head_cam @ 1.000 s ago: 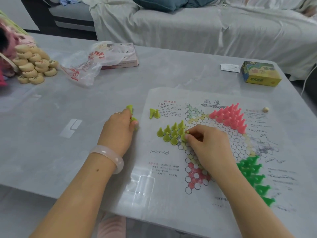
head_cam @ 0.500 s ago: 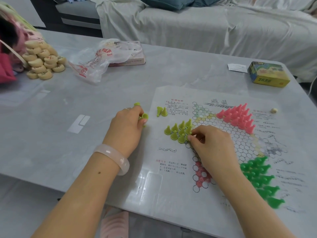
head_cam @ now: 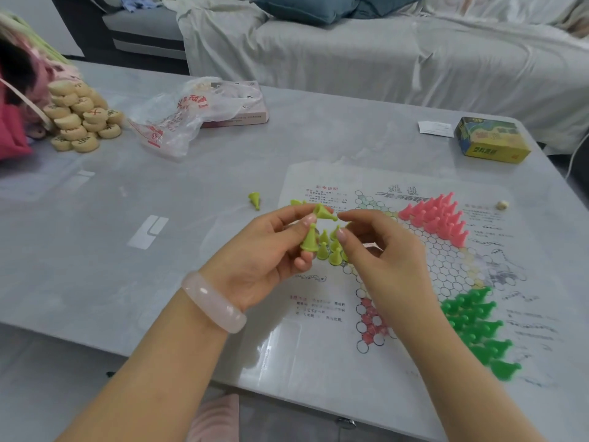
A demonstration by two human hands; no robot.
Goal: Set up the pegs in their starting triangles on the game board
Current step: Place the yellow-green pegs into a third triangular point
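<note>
The left hand (head_cam: 271, 250) grips two lime pegs (head_cam: 310, 239) above the board (head_cam: 318, 346). Directly beneath the grip, standing lime pegs (head_cam: 328, 250) crowd the board. To its right, just apart, the right hand (head_cam: 379, 250) blocks passage. Beyond that hand stand pink pegs (head_cam: 436, 215); nearer the person, green pegs (head_cam: 475, 323). Left of the grip lies bare table (head_cam: 159, 282), with one loose peg (head_cam: 254, 200) beyond.

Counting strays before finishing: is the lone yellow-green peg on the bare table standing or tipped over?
Tipped over. The peg lies on its side on the table, left of the board.
</note>
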